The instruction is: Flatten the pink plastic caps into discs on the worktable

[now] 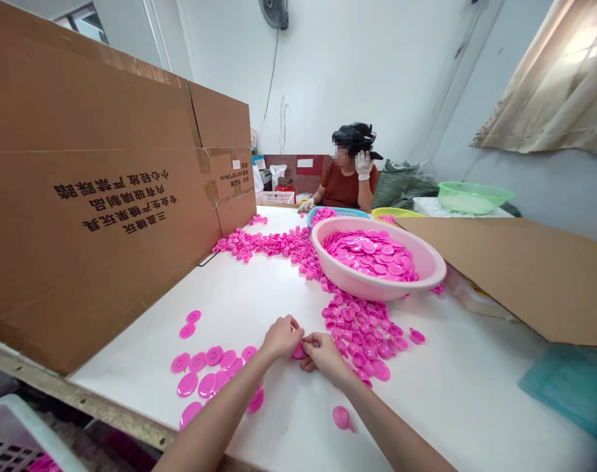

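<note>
My left hand [282, 337] and my right hand [324, 357] meet over the white table, both with fingers pinched on a small pink plastic piece [298, 351]. My fingers hide most of that piece, so I cannot tell whether it is a cup, a disc or both. Flat round pink discs [208, 385] lie loose under and left of my left forearm. A heap of tiny pink toy cups with handles [362, 328] spreads just beyond my right hand. One single pink toy cup [342, 417] lies near my right forearm.
A pale pink basin [428, 265] full of pink discs stands beyond the cups. A tall cardboard box [106, 177] walls the left side; a cardboard flap [524, 275] juts in at right. Across the table sits a co-worker [345, 190] in gloves, near a blue basket [354, 213].
</note>
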The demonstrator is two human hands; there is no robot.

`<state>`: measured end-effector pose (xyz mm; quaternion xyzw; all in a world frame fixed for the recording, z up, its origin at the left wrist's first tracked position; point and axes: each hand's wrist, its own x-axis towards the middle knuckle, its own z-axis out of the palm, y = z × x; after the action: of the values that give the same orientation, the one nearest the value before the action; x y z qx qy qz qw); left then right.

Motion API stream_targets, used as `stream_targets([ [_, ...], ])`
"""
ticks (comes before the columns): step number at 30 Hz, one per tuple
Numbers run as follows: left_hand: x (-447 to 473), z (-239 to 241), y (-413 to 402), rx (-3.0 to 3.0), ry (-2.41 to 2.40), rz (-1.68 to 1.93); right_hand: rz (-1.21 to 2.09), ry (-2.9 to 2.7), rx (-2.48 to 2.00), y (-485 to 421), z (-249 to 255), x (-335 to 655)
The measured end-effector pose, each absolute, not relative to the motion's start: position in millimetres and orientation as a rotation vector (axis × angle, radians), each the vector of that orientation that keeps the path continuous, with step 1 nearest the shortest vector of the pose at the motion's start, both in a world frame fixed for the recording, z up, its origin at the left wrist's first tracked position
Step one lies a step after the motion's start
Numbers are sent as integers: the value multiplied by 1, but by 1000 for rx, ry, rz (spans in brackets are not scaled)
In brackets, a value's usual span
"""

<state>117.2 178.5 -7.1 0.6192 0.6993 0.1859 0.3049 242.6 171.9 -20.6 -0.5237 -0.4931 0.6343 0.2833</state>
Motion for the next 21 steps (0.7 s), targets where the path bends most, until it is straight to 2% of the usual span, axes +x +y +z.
stream_targets([
  [5, 137, -9, 181, 1847, 2213, 439, 1739, -1290, -1403, 175, -25, 244],
  [14, 136, -21, 182, 1850, 2197, 390, 2011, -1548, -1440, 205, -29, 256],
  [21, 142, -13, 172, 1896, 2200, 484, 1823, -1566, -1449, 187, -30, 248],
])
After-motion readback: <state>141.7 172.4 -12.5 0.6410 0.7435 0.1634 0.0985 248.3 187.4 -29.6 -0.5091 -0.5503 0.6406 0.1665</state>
